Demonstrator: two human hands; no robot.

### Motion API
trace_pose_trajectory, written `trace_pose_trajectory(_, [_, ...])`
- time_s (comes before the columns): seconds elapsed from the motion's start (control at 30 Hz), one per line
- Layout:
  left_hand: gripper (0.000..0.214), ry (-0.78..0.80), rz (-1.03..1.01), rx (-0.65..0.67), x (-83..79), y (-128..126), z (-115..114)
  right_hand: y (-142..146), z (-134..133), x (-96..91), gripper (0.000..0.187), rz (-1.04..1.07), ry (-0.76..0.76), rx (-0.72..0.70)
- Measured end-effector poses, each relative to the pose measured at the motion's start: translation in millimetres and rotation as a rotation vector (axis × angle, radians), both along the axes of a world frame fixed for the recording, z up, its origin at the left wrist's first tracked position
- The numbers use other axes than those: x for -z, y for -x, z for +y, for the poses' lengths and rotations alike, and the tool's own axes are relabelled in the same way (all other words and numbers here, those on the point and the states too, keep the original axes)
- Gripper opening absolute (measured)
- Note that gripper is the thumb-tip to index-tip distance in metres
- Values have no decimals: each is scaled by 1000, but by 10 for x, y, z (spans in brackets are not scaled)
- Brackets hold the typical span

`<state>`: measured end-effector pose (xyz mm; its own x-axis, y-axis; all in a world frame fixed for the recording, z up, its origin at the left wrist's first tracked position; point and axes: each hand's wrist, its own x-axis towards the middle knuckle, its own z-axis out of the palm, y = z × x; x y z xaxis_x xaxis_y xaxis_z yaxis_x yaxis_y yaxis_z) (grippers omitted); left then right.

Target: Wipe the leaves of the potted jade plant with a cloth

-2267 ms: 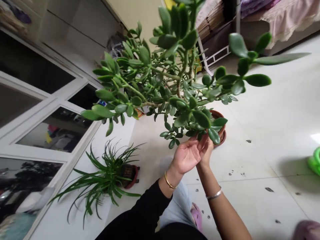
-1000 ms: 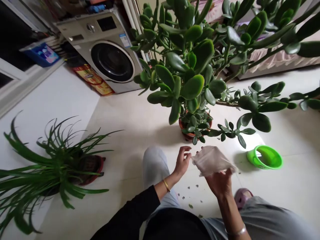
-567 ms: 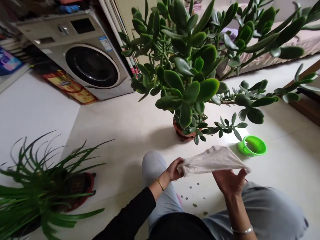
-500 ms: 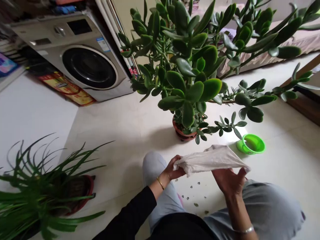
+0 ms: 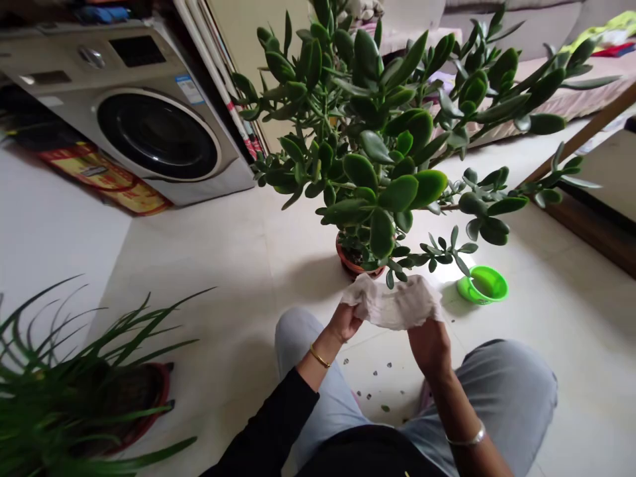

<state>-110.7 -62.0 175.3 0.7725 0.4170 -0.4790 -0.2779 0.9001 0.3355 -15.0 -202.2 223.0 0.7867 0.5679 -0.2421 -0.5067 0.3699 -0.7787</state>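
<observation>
Before the jade plant (image 5: 377, 152), a cloth (image 5: 395, 306) spans left hand (image 5: 344, 322) and right hand (image 5: 428, 344), fingers grasping its ends.

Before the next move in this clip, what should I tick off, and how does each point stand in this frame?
1. Both hands on the cloth: ok. The left hand pinches its left edge and the right hand holds its right side, with the fabric bunched between them.
2. Jade plant pot upright on the floor: ok.
3. Green bowl upright and apart from both hands: ok. Its contents: cannot tell.
4. Floor below the hands free of litter: not ok. Small dark bits lie scattered there.
5. Cloth damp or dry: cannot tell.
</observation>
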Motion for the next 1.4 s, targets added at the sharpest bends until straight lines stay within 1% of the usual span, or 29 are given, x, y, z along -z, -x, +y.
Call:
trace_pose_trajectory(0.03, [40, -86, 34, -54, -71, -34, -34, -38, 42, 25, 63, -36, 18, 2])
trace_pose_trajectory(0.1, [47, -309, 105, -149, -226, -106, -118, -126, 117, 72, 61, -108, 83, 42])
trace_pose_trajectory(0.17, [47, -482, 157, -193, -368, -180, -206, -220, 177, 112, 60, -174, 170, 49])
trace_pose_trajectory(0.23, [44, -582, 202, -210, -471, -249, -282, -305, 228, 137, 60, -237, 225, -27])
trace_pose_trajectory(0.3, [38, -670, 241, -225, -537, -302, -339, -376, 279, 139, 58, -296, 249, -128])
trace_pose_trajectory(0.33, [35, -716, 251, -227, -564, -321, -360, -405, 307, 132, 57, -318, 252, -156])
trace_pose_trajectory(0.43, [29, -861, 304, -234, -659, -373, -399, -470, 403, 90, 53, -356, 256, -188])
trace_pose_trajectory(0.5, [26, -956, 385, -238, -737, -417, -410, -500, 467, 56, 48, -382, 270, -210])
trace_pose_trajectory(0.57, [22, -1038, 498, -241, -805, -470, -412, -524, 522, 26, 40, -423, 292, -231])
trace_pose_trajectory(0.63, [17, -1119, 610, -233, -843, -522, -410, -547, 557, 3, 30, -476, 299, -241])
trace_pose_trajectory(0.7, [11, -1180, 693, -234, -848, -562, -411, -571, 572, -12, 24, -516, 298, -246])
trace_pose_trajectory(0.77, [10, -1206, 724, -244, -833, -587, -417, -595, 569, -21, 22, -529, 301, -263])
trace_pose_trajectory(0.93, [18, -1206, 769, -259, -797, -579, -437, -644, 524, -27, 22, -528, 301, -333])
trace_pose_trajectory(1.03, [23, -1188, 699, -227, -740, -479, -453, -676, 494, -25, 26, -523, 318, -366])
trace_pose_trajectory(1.13, [27, -1099, 578, -232, -599, -315, -479, -708, 461, -9, 30, -507, 349, -416])
trace_pose_trajectory(1.2, [32, -1008, 568, -316, -490, -224, -488, -722, 439, 10, 32, -493, 341, -426])
trace_pose_trajectory(1.27, [37, -910, 559, -421, -416, -191, -478, -727, 419, 27, 34, -478, 321, -424])
trace_pose_trajectory(1.3, [38, -857, 520, -453, -402, -202, -467, -728, 410, 33, 34, -472, 313, -424])
trace_pose_trajectory(1.33, [37, -806, 461, -458, -404, -230, -455, -729, 403, 36, 35, -469, 308, -422])
trace_pose_trajectory(1.4, [39, -757, 353, -412, -448, -323, -435, -732, 394, 34, 34, -471, 307, -409])
